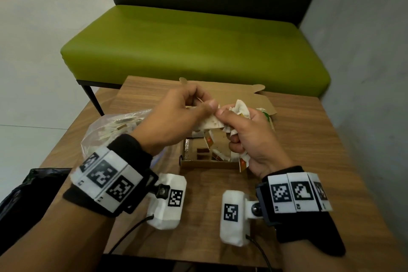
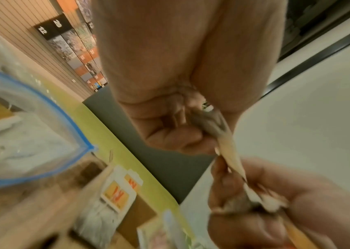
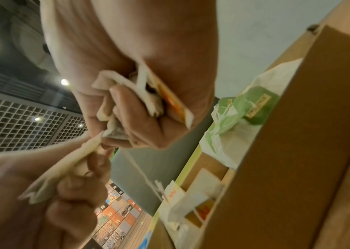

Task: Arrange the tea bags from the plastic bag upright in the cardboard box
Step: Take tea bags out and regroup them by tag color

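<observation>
Above the open cardboard box [image 1: 207,164] my two hands meet. My left hand [image 1: 176,115] pinches one white tea bag [image 1: 209,121] between thumb and fingers; the same tea bag [image 2: 231,151] shows edge-on in the left wrist view. My right hand [image 1: 245,137] grips a crumpled bunch of tea bags [image 1: 241,109] and also pinches the other end of that one tea bag. The bunch [image 3: 148,94] has white and orange wrappers. A few tea bags [image 1: 215,152] stand inside the box. The clear plastic bag [image 1: 110,130] with more tea bags lies left of the box.
The wooden table [image 1: 309,139] carries the box with its lid flap [image 1: 231,95] folded back. A green-labelled packet [image 3: 255,107] lies beyond the box. A green bench [image 1: 194,46] stands behind the table, a grey wall [image 1: 364,51] to the right, a black bag [image 1: 26,187] at left.
</observation>
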A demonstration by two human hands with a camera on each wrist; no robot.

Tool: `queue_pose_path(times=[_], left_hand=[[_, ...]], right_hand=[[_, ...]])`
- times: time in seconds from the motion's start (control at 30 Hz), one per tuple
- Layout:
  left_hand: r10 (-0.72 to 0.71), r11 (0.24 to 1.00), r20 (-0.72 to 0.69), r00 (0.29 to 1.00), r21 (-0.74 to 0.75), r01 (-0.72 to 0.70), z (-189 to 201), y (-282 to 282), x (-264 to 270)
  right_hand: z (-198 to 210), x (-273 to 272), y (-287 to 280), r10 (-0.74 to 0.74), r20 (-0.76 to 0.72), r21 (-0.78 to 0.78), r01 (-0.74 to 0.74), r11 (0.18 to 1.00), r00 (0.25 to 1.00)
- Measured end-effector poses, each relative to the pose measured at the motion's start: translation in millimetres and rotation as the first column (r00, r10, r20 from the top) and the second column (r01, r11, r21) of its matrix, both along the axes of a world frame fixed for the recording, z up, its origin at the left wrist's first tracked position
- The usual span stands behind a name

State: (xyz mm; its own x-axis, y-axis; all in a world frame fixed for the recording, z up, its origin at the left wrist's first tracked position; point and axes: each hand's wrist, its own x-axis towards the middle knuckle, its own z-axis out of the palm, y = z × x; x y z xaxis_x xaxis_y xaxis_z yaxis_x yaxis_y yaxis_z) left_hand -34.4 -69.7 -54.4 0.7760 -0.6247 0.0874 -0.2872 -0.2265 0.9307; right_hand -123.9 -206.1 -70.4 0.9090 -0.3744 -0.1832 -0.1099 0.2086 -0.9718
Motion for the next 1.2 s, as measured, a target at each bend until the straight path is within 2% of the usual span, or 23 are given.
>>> queue_pose_path(times=[0.1, 0.2, 0.4, 0.53, 0.63, 0.73, 0.87, 1.1, 1.2], left_hand=[[-0.139, 0.985, -0.004, 0.99, 0.107, 0.138, 8, 11, 4], [-0.178, 0.973, -0.041, 0.983, 0.143, 0.182, 8, 12, 4], [-0.172, 0.982, -0.104, 0.98, 0.056, 0.179, 5, 11, 1], [-0.026, 0.994, -0.17, 0.985, -0.107, 0.007, 4, 9, 2], [0.005, 0.981, -0.269, 0.963, -0.184, -0.056, 5, 9, 2], [-0.007, 0.981, -0.275, 0.961, -0.187, -0.047, 3, 9, 1], [-0.057, 0.987, -0.217, 0.974, -0.161, 0.022, 3, 10, 1], [-0.077, 0.991, -0.141, 0.987, -0.12, 0.06, 5, 10, 1], [-0.06, 0.988, -0.137, 0.989, -0.151, 0.039, 9, 10, -3]], right_hand=[[0, -1, -6, -0.01, 0.018, 0.013, 0.01, 1.0, 1.0], [1, -4, -6, 0.03, 0.029, -0.022, -0.029, 0.999, 0.999], [0, -5, -10, 0.077, 0.079, -0.055, -0.072, 0.996, 0.994], [3, -8, -11, 0.08, 0.106, -0.094, -0.07, 0.993, 0.991], [1, -8, -7, 0.073, 0.151, -0.149, -0.05, 0.988, 0.986], [-3, -4, -3, 0.074, 0.214, -0.217, -0.026, 0.976, 0.974], [-11, 1, -4, -0.002, 0.226, -0.285, 0.068, 0.956, 0.974], [-7, -3, -6, 0.037, 0.214, -0.197, 0.006, 0.98, 0.976], [-6, -4, -8, 0.031, 0.191, -0.072, -0.017, 0.997, 0.981]])
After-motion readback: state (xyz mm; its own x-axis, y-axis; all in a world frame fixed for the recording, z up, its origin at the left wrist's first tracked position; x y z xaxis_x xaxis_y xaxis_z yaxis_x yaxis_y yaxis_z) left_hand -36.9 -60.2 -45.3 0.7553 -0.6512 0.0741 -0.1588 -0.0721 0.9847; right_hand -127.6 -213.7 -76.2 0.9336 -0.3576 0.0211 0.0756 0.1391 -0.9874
